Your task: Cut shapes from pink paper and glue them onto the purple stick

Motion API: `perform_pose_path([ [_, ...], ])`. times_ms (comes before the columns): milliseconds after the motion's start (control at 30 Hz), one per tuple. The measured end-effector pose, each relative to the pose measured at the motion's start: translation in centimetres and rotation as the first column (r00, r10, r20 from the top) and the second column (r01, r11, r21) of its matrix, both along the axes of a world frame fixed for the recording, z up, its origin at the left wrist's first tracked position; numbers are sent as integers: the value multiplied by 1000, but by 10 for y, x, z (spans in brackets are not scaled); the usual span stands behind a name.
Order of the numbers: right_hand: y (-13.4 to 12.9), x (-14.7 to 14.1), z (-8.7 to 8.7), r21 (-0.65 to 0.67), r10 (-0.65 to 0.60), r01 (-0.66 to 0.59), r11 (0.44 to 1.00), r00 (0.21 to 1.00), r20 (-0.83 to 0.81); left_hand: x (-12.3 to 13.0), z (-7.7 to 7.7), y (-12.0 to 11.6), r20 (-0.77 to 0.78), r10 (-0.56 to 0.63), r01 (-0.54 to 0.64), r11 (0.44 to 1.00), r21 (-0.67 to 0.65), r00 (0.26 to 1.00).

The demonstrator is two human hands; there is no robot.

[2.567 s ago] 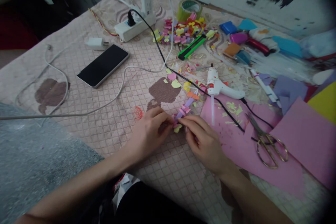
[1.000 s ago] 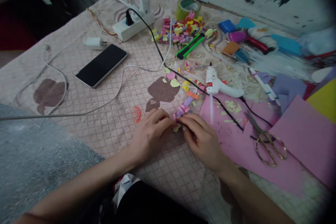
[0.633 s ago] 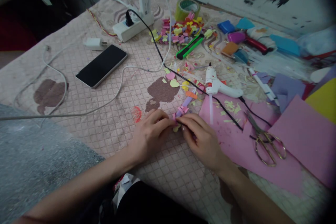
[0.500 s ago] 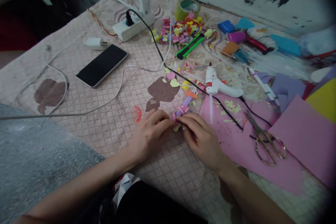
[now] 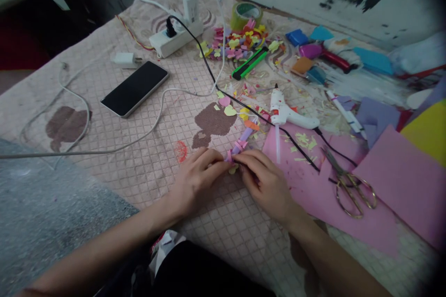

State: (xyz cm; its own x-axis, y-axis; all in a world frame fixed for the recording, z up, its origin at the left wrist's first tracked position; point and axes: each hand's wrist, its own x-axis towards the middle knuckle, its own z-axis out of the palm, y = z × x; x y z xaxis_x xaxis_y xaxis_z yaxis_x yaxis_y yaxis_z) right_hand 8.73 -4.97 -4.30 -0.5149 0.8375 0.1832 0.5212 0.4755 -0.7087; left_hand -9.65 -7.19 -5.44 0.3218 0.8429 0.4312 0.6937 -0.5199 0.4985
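On cloth-covered counter (image 5: pixel 146 167), lilac strip (image 5: pixel 246 134) lies near glue gun (image 5: pixel 299 118). Left hand (image 5: pixel 197 178) and right hand (image 5: pixel 270 188) converge at strip's near end, fingers of both pinching it. Glue gun unheld.

There are two bare hands (image 5: pixel 195 184), one purple foam strip (image 5: pixel 247 135), one flat black-screened phone (image 5: pixel 135 88) at left, one white plastic glue gun (image 5: pixel 291 114), one gold-handled metal scissors (image 5: pixel 346 183) at right, and one round green tape roll (image 5: pixel 237 17) far.
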Motion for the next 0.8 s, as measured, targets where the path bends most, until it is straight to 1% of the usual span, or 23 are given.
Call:
perform_pose_path([
  [167,0,-1,0,8,-11,11,1000,1000,-13,-2,0,-2,98,45,-42,998,-37,994],
  [367,-1,-1,1,2,-19,19,1000,1000,-22,-10,6,-3,155,82,-56,985,-162,984],
  [533,-2,-1,2,1,-15,15,1000,1000,-19,-20,9,-2,204,157,-104,963,-249,966],
  [700,-1,0,7,27,-15,15,1000,1000,-26,-26,13,2,228,217,-138,938,-318,949],
  [800,-1,1,13,69,-30,33,997,999,-41,-29,17,4,254,247,-158,932,-325,935],
])
